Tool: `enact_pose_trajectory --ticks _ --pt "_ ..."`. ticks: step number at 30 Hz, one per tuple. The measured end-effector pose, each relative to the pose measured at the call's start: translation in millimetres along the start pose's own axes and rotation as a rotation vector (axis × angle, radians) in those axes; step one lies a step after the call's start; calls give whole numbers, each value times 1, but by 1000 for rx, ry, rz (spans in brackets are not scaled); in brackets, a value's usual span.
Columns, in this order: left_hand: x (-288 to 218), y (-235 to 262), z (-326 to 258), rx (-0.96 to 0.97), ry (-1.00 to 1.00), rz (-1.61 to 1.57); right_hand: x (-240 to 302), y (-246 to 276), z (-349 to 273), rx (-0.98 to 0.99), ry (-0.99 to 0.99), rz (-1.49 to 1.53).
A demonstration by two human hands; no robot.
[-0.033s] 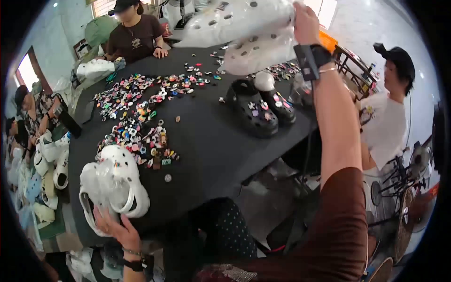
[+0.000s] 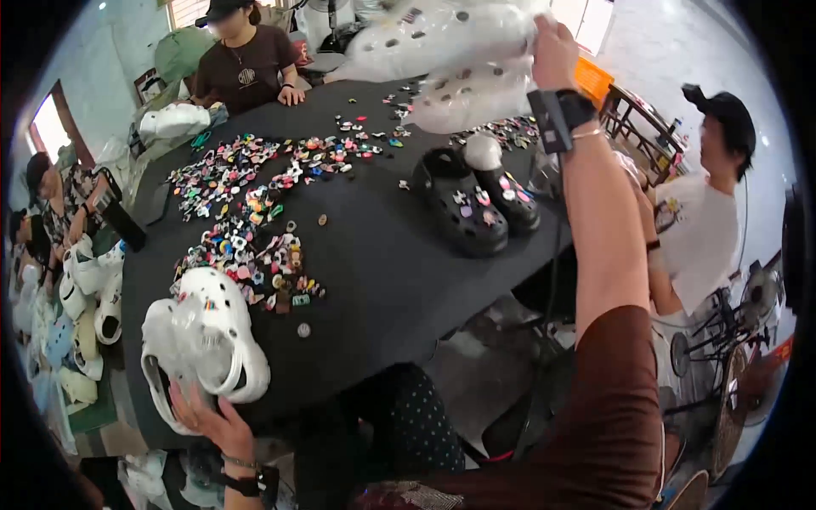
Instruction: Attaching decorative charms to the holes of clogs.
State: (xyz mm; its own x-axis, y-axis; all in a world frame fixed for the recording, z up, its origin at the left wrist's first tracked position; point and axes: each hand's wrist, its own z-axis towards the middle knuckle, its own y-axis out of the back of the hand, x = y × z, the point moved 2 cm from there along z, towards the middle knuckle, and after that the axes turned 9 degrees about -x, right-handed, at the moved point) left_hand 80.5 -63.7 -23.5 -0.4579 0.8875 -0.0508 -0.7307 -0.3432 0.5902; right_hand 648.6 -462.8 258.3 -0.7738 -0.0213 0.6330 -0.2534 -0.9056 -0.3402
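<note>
At the lower left, a pair of white clogs (image 2: 234,340) with a small coloured charm stands on the black table. My left hand (image 2: 211,418) lies against their heel end, its fingers stretched and apart. A clear bulge, perhaps plastic film, covers part of the pair. My right hand (image 2: 555,51) is raised high at the top, its fingers closed on the end of a clear plastic bag. Inside that bag hang white clogs (image 2: 463,89), partly cut off by the upper edge. Below them stand black clogs (image 2: 466,208) with charms and a round white ball on one.
Small colourful shoe charms (image 2: 246,166) lie heaped across the black table (image 2: 365,255). A person in a brown shirt (image 2: 246,64) stands at the far side; another in a white shirt (image 2: 701,229) is at the right. More clogs (image 2: 85,280) are piled at the left, near other people.
The bagged white clogs have shifted slightly right in the picture. The black clogs appear a little lower and further right. My left hand remains at the white pair.
</note>
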Motion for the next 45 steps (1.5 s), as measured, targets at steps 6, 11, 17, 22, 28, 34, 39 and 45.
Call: enact_pose_trajectory --ticks 6,11,17,22,28,34,39,45 --pt "8 -17 -19 113 31 173 -172 41 -18 -153 -153 -16" --pt "-4 -23 0 -101 -146 209 -258 79 -43 149 -600 -96" --pt "29 -12 -48 93 -39 195 -233 38 -78 518 -855 -277" --pt "20 -8 -32 79 47 177 -179 30 -93 443 -779 -539" --pt "11 -28 -26 18 84 18 -145 76 -67 494 81 -960" --pt "-14 -8 7 65 117 -123 10 43 -202 799 29 -406" --pt "-10 15 15 59 90 -190 123 1 -369 1139 182 -272" --pt "-2 39 29 35 35 -162 153 -19 -480 1260 -197 -137"
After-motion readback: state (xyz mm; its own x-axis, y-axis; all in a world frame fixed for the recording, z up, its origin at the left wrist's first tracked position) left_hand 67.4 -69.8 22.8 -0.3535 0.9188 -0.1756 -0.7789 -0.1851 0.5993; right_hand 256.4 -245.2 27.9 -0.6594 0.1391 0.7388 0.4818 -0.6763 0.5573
